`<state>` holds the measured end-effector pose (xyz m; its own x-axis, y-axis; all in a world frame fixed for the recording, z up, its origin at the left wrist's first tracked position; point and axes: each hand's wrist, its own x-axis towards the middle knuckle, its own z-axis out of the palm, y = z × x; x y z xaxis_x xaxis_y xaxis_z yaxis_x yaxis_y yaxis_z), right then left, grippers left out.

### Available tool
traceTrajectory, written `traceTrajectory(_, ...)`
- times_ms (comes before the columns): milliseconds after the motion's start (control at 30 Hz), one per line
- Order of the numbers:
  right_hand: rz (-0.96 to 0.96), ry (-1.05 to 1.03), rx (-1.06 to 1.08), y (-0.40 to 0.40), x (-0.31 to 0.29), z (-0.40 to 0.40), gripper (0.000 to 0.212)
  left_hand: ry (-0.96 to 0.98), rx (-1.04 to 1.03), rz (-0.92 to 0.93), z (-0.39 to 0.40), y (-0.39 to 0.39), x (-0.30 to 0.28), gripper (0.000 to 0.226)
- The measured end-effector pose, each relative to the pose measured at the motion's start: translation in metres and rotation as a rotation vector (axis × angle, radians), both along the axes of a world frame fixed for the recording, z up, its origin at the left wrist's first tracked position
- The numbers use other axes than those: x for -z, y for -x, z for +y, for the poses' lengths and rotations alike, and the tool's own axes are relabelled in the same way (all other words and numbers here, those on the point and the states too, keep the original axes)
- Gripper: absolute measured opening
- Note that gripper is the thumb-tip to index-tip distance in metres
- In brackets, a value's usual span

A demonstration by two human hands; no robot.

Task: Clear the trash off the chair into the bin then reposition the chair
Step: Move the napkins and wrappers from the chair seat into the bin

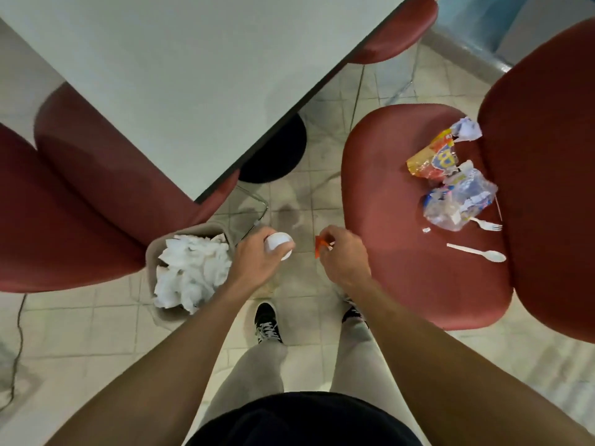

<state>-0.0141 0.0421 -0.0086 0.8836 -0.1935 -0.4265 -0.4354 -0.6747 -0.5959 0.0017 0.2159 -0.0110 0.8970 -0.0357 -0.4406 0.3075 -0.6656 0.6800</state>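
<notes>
- From my head camera I look down at my two bare arms and my feet on the tiled floor (96, 323).
- My left hand (257, 259) has its fingers curled around a small white cup (279, 249). I hold it just beside the bin (154, 252), a bit to the right of its edge.
- The bin sits on the floor next to my left foot. It is full of crumpled white paper (190, 272).
- My right hand (343, 255) pinches a small orange scrap (320, 247) with its fingertips. This hand is over the floor, between the bin and the chair (402, 268).
- The red chair is on my right. Trash lies on its seat, near the backrest.
- At the back of the seat there is a crumpled white paper ball (468, 128).
- Just beside it lies a yellow and orange wrapper (431, 159).
- Closer to me lies a clear crinkled plastic bag (457, 201) with blue print on it. It touches the yellow wrapper.
- A white plastic fork (487, 224) pokes out from beside the clear bag.
- A white plastic spoon (476, 252) lies alone on the seat, near the fork.
- A tiny white scrap (426, 230) lies by the bag.
- A pale table (177, 75) is in front of me, with another red chair (74, 204) on my left.
</notes>
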Motion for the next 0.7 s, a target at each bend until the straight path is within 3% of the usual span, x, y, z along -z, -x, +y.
traceTrajectory(367, 0.061, 0.032, -0.266, -0.005, 0.015, 0.144, 0.012, -0.101, -0.365, 0.022, 0.15, 0.048, 0.024, 0.04)
traceTrajectory(700, 0.099, -0.024, -0.374, -0.005, 0.03, 0.216, 0.027, -0.115, -0.38, 0.072, 0.199, 0.057, 0.051, 0.049)
